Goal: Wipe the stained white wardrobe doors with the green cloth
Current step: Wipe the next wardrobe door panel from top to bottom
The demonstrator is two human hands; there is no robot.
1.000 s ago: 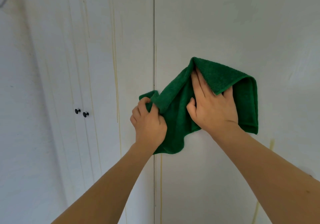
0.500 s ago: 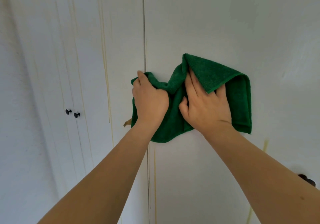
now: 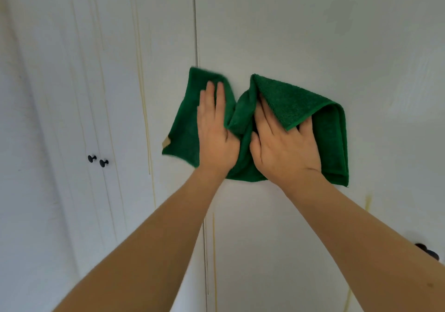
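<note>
Both hands press a green cloth [image 3: 298,104] flat against white wardrobe doors [image 3: 277,34]. The left hand [image 3: 216,131] lies with straight fingers on the cloth's left part, its fingertips pointing up, and this part of the cloth is spread smooth across the vertical seam [image 3: 195,22] between two door panels. A small tan tag [image 3: 166,141] shows at the cloth's left edge. The right hand [image 3: 286,148] lies flat just beside the left, with its fingers spread and tucked under a folded-over flap of the cloth, so the fingertips are hidden; the thumb points toward the left hand. Between the two hands the cloth bunches into a ridge. The cloth's right edge hangs doubled, ending in a lower corner to the right of the right wrist. Neither hand curls around the cloth; both are open and pushing it against the door. Thin yellowish drip stains [image 3: 142,90] run down the panel to the left of the cloth, and another streak [image 3: 213,251] runs beside the seam below the hands. A further yellowish mark [image 3: 367,201] sits on the right panel under the cloth's lower right corner. Two small black knobs [image 3: 98,160] sit side by side on the doors far to the left, and a dark knob [image 3: 428,251] shows partly behind the right forearm at the right edge.
</note>
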